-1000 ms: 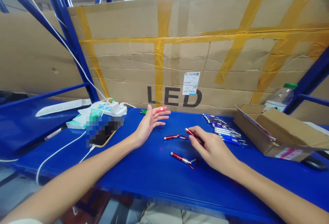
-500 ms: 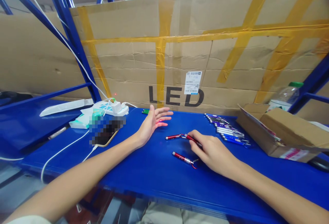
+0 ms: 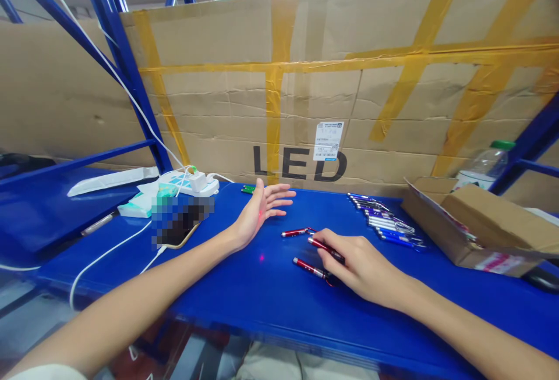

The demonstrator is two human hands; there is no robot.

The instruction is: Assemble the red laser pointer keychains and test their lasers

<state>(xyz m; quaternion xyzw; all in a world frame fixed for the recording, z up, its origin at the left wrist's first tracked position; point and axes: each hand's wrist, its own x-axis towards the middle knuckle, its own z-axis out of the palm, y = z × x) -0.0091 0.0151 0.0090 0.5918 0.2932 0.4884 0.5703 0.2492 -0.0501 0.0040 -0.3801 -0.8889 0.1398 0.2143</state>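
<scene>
My left hand [image 3: 257,214] is raised a little over the blue tabletop [image 3: 244,304], palm turned to the right, fingers stretched out and holding nothing. In my right hand [image 3: 369,266] is a red laser pointer [image 3: 322,246], its tip facing left toward the left palm. A faint red glow shows on that palm, and a red dot [image 3: 262,258] lies on the tabletop below it. One red laser pointer [image 3: 294,233] rests just beyond the right fingers. Another red laser pointer [image 3: 309,267] lies nearer to me, its rear end close to my right thumb.
Several blue, silver and dark pointers [image 3: 388,223] lie in a row at right, beside an open cardboard box [image 3: 489,223]. Behind stands a large cardboard panel [image 3: 218,106]. Left are a phone [image 3: 183,226], a power strip [image 3: 174,181] and cables. Green items [image 3: 248,189] sit behind my left hand.
My right hand has tilted the held pointer and brought its tip slightly nearer to me. The red light has shifted from the left fingers to the palm and tabletop. My left hand has hardly moved.
</scene>
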